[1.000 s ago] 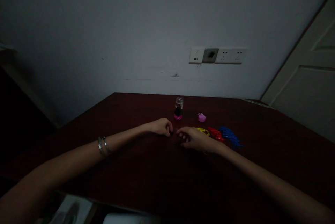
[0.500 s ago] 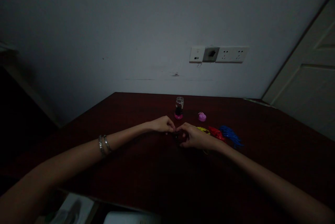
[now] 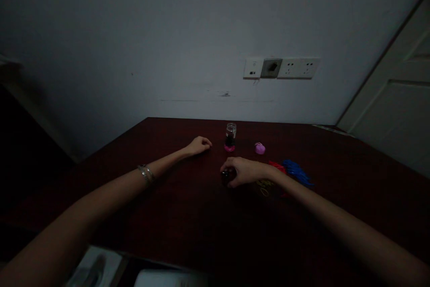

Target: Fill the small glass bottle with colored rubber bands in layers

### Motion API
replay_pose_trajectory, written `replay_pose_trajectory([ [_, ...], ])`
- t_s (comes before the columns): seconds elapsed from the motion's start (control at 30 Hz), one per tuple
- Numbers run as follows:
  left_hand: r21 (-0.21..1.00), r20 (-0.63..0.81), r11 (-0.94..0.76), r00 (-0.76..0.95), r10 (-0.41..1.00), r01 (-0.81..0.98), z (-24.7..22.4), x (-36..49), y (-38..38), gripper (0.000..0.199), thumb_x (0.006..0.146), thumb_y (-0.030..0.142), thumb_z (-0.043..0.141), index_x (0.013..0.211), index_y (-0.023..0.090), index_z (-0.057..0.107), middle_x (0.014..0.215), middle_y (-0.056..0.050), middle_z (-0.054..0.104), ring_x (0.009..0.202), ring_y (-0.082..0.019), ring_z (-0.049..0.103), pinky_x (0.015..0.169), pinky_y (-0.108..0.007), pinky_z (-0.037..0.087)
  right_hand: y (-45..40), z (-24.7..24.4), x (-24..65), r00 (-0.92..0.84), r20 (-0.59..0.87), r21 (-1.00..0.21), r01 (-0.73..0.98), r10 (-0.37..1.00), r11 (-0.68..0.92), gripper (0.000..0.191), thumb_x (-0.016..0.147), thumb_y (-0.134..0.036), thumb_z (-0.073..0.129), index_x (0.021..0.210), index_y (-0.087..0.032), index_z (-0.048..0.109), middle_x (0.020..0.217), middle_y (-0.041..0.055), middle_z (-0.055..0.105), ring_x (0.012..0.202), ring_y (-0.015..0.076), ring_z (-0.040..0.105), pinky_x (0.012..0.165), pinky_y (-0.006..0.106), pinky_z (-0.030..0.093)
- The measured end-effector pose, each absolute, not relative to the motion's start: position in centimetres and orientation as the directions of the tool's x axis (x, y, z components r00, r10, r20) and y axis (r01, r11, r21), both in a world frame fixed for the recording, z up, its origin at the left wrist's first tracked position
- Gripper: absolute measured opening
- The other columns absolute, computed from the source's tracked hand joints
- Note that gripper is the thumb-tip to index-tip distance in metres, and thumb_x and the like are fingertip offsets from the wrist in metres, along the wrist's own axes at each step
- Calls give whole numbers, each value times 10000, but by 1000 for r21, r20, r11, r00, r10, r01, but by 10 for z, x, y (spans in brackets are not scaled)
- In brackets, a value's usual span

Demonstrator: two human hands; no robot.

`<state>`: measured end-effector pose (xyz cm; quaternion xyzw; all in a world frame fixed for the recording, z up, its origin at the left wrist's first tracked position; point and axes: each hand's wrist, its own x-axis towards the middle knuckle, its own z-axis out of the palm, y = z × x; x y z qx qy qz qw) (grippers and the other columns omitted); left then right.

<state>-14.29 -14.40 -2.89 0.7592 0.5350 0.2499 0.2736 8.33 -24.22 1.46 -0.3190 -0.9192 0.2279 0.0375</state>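
My right hand (image 3: 243,171) rests low over the dark red-brown tabletop, its thumb and fingers curled round a small dark, glossy object (image 3: 225,174) whose kind I cannot make out. Farther off to the left, my left hand (image 3: 199,145) is closed, fingertips drawn together; anything in them is too small to see. Between and beyond the hands stands a clear jar (image 3: 230,135) with dark contents and a pink bottom. Thin yellow strands (image 3: 264,185), one forming a loop, lie beside my right wrist. Red strands (image 3: 277,166) and blue strands (image 3: 297,172) lie behind my right forearm.
A small pink-purple item (image 3: 259,148) sits right of the jar. The table (image 3: 174,132) meets a wall with sockets (image 3: 281,68); a white door (image 3: 399,85) stands at the right. Below the near edge are pale objects (image 3: 164,278).
My left hand has parted from my right hand and moved left and farther away. My right hand still holds the dark object. More of the yellow strands shows below my right wrist.
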Motion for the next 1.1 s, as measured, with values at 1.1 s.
replay_pose_trajectory([
  [1.1,778,277,-140,-136,951,612,-44,-109,-97,274,723,128,499,947,102,655,895,-82,668,814,-149,596,770,-240,449,-263,-6,82,-816,84,-376,506,572,776,184,653,-94,539,778,-154,660,761,37,641,669,134,553,618,219,390],
])
